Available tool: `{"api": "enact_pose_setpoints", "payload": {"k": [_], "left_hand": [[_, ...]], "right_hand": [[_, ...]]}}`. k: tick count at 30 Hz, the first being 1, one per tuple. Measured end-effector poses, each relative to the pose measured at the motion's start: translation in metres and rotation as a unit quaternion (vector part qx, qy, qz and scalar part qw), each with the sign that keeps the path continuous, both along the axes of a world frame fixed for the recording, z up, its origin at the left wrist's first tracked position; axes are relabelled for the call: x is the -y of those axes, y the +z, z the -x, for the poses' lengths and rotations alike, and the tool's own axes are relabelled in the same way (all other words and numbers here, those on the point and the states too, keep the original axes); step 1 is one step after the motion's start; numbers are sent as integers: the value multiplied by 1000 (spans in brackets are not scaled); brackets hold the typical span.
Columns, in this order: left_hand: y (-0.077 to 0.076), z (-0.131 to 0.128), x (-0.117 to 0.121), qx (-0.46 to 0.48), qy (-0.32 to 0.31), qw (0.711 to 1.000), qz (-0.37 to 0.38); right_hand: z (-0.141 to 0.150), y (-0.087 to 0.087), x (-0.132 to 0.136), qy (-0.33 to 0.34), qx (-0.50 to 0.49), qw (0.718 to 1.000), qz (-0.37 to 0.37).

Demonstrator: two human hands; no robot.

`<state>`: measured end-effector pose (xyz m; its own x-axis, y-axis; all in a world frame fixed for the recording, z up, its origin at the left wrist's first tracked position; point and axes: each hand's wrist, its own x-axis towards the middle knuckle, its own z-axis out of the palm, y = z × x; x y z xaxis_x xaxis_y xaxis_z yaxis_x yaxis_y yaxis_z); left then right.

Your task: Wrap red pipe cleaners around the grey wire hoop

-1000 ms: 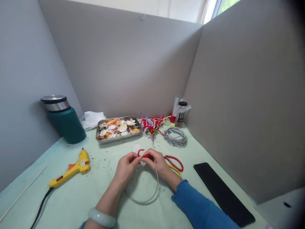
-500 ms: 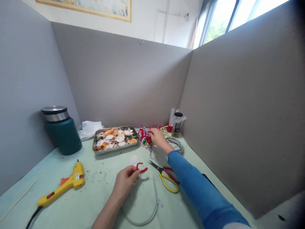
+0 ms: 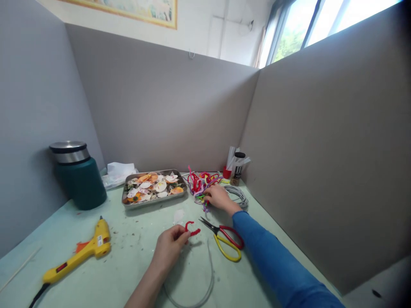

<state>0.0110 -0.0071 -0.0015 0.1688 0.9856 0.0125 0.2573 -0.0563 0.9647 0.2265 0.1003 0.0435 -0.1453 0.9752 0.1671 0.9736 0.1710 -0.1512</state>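
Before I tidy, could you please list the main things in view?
Flask: 1, teal, left
Glue gun: 1, yellow, left
Stick: 1, white, left
Bundle: 1, white, back
Shell tray: 1, silver, back
Strips: pile, multicoloured, back
Jar: 1, black-lidded, back
Cup: 1, red, back
Wire coil: 1, grey, right
Scissors: 1, red-yellow, centre
Curved wire: 1, grey, front
Partitions: 3, grey, surrounding
Left hand: 1, holding red strip
Right hand: 1, blue-sleeved, at strips

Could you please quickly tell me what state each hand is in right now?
Left hand: closed, holding a bent red fuzzy strip.
Right hand: at the pile of colorful fuzzy strips; whether it grips any cannot be told.
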Motion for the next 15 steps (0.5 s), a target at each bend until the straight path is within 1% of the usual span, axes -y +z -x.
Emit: {"api": "enact_pose_setpoints", "payload": {"k": [2, 4, 7, 11, 13, 15], "left_hand": [[-1, 0, 0, -4, -3, 1000, 0], [-2, 0, -1, -3, -7, 1000, 3], [-5, 0, -2, 4, -6, 1000, 9], [-6, -1, -3, 7, -10, 1000, 16], [-5, -1, -2, 6, -11, 1000, 16], [-4, -1, -1, 4, -11, 1000, 14]], "right_hand": [[-5, 9, -10, -28, -13, 1000, -7], [-7, 15, -21, -69, -24, 997, -16], [0, 14, -37, -109, -38, 993, -28], [12, 7, -51, -109, -57, 992, -40], [12, 11, -56, -104, -72, 991, -51], [6, 21, -60, -102, -93, 987, -83]]}}
